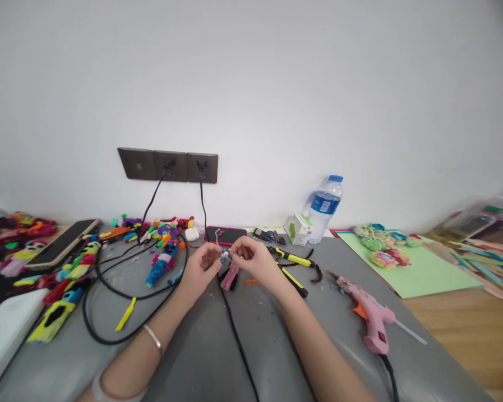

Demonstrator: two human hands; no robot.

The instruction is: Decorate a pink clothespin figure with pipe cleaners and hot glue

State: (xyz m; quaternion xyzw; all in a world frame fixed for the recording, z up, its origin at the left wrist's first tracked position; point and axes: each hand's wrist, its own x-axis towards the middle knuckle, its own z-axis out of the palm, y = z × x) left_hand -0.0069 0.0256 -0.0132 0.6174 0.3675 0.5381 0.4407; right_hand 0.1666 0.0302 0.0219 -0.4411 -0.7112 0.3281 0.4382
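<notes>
Left hand (202,267), right hand (255,260) pinch small blue-tipped piece (226,255), long axis crosswise

Place: a home craft corner, set against a plain white wall.
Surface: a grey-covered desk (218,357) on wood.
Craft signs: a pink glue gun (371,315), yellow-handled pliers (293,259), and colourful fuzzy figures (163,262).
Everyday signs: wall sockets (167,165) with cables, a water bottle (324,209), and a phone (61,243).

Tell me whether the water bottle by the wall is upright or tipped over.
Upright. The water bottle stands on its base against the wall, blue cap on top, beside a small green and white box.
</notes>
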